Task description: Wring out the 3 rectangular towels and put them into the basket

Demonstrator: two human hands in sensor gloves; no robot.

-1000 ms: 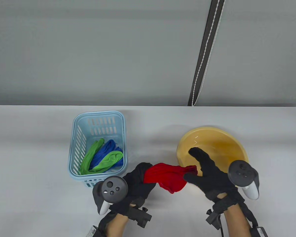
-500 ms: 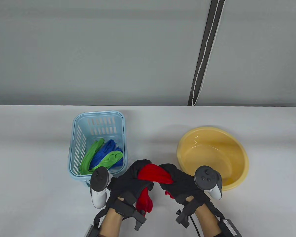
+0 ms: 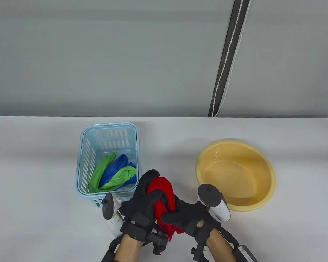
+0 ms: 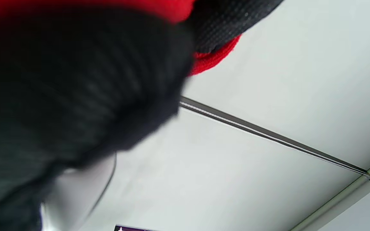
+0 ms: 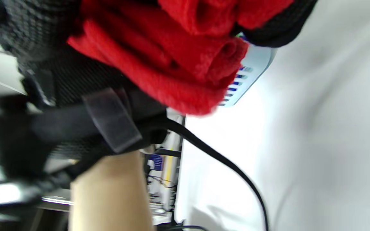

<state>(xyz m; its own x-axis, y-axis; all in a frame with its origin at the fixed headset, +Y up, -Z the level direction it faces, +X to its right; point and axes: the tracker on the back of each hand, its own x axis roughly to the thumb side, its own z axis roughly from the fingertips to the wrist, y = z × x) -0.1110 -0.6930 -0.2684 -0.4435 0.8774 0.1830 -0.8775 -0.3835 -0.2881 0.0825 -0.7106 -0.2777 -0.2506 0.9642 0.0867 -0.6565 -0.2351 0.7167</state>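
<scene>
One red towel [image 3: 164, 202] is bunched up between two hands, near the table's front edge. Left hand [image 3: 142, 203] and right hand [image 3: 184, 214] both squeeze it tight with curled fingers. At about 10 o'clock from the red towel sits the blue basket [image 3: 83, 152], with a green towel [image 3: 117, 177] and a blue towel [image 3: 116, 163] inside. At 2 o'clock sits the yellow bowl [image 3: 265, 169] on the white table [image 3: 38, 163].

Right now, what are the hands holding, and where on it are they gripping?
Both grip the bunched red towel: the left hand around its upper part, the right hand around its lower part, with an end hanging below.
</scene>
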